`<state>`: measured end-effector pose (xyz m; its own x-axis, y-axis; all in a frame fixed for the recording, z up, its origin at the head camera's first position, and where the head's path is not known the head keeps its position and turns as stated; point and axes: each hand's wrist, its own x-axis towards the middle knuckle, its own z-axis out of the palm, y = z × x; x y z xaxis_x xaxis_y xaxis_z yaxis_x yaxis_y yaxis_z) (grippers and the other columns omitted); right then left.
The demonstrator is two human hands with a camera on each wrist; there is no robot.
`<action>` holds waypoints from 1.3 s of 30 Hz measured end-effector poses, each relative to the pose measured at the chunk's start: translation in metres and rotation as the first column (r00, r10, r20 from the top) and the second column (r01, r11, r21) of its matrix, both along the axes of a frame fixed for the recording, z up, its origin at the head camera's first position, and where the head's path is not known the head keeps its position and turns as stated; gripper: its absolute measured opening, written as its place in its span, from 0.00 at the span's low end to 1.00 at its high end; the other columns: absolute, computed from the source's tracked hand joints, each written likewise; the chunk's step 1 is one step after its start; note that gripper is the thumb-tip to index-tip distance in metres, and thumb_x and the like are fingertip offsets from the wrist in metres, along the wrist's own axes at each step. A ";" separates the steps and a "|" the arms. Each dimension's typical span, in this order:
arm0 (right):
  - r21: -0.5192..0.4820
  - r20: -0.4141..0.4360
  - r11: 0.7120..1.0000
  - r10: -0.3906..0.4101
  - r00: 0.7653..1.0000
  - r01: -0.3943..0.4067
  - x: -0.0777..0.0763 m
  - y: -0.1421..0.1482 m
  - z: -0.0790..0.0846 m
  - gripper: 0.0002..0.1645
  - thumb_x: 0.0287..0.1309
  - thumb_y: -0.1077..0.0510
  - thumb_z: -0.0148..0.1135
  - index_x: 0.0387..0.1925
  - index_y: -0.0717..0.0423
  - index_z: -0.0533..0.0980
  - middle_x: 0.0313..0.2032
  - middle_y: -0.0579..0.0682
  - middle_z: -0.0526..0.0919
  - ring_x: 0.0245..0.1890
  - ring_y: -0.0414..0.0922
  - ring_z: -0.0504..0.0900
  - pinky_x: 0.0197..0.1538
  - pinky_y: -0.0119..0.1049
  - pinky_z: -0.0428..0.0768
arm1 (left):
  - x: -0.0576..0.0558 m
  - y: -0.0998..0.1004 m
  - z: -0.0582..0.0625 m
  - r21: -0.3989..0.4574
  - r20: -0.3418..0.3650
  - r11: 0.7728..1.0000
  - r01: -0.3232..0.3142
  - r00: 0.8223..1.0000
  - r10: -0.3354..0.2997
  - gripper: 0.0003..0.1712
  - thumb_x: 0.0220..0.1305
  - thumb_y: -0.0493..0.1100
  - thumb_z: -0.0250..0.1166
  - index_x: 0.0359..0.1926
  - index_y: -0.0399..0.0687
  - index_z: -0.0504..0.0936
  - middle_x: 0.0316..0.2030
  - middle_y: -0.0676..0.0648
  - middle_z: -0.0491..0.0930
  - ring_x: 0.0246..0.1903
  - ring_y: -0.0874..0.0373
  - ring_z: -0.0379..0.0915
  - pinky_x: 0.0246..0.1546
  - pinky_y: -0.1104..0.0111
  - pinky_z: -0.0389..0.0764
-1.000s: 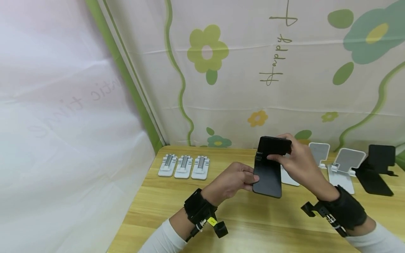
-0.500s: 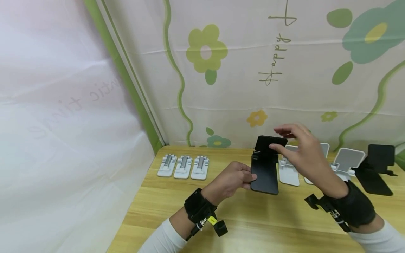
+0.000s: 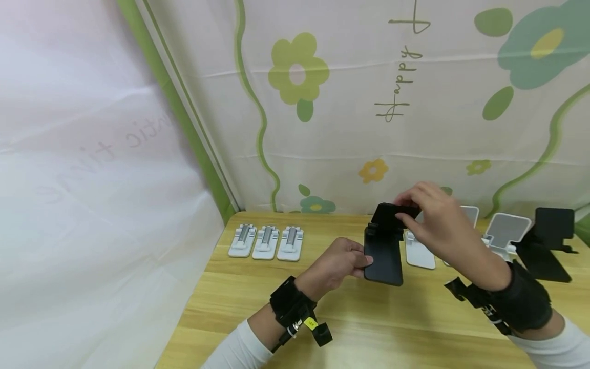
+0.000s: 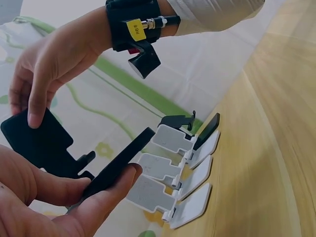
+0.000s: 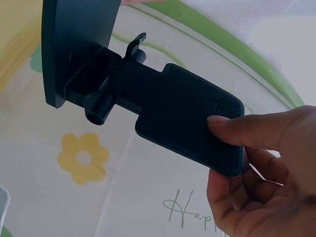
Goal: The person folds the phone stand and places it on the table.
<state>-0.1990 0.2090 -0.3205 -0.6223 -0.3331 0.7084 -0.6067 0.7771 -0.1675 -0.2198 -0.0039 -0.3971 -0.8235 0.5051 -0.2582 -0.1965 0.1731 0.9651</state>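
Note:
A black folding phone stand (image 3: 383, 256) is held above the table between both hands. My left hand (image 3: 340, 263) pinches the side edge of its long base plate, thumb on top. In the right wrist view, the thumb and fingers of my right hand (image 5: 266, 163) pinch the far end of the stand's upper plate (image 5: 190, 113), which is swung out on its hinge at an angle to the base. The left wrist view shows the base (image 4: 118, 160) edge-on in my left hand, with my right hand (image 4: 49, 74) on the upper plate beyond.
Three folded white phone stands (image 3: 290, 244) lie in a row at the back left of the wooden table (image 3: 350, 333). Unfolded white stands (image 3: 508, 230) and an unfolded black stand (image 3: 554, 229) line the back right. A printed curtain (image 3: 341, 128) hangs behind.
My right hand loosened from the upper plate half a second ago, its fingers lifting, and now pinches its end again. The upper plate is tilted differently; my left hand keeps its hold.

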 end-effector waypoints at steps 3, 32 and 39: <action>0.011 -0.003 1.000 0.007 1.000 -0.007 0.000 -0.001 -0.003 0.22 0.40 0.73 0.81 0.38 0.57 0.82 0.37 0.50 0.82 0.38 0.45 0.78 0.40 0.27 0.74 | 0.000 -0.001 -0.002 0.004 0.003 1.000 -0.009 1.000 0.009 0.10 0.71 0.33 0.62 0.47 0.30 0.85 0.35 0.45 0.85 0.27 0.62 0.82 0.36 0.71 0.86; 0.174 -0.309 0.976 0.181 0.934 -0.131 0.016 -0.041 -0.054 0.08 0.49 0.73 0.71 0.33 0.66 0.82 0.29 0.56 0.80 0.28 0.52 0.82 0.30 0.46 0.85 | -0.016 -0.027 0.032 0.117 -0.018 0.990 -0.083 0.996 0.085 0.17 0.75 0.32 0.54 0.59 0.27 0.79 0.51 0.36 0.82 0.42 0.54 0.84 0.38 0.74 0.84; 0.203 -0.263 0.976 0.133 0.956 -0.080 0.021 -0.039 -0.058 0.23 0.80 0.58 0.45 0.35 0.65 0.83 0.31 0.54 0.81 0.31 0.49 0.82 0.33 0.44 0.85 | -0.018 -0.027 0.033 0.115 -0.069 0.992 -0.060 0.995 0.068 0.16 0.74 0.31 0.54 0.56 0.27 0.81 0.50 0.36 0.83 0.42 0.54 0.84 0.38 0.74 0.85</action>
<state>-0.1779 0.1701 -0.3784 -0.3674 -0.5306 0.7639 -0.6894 0.7067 0.1593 -0.2374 -0.0312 -0.3645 -0.8696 0.4732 -0.1411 -0.1326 0.0514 0.9898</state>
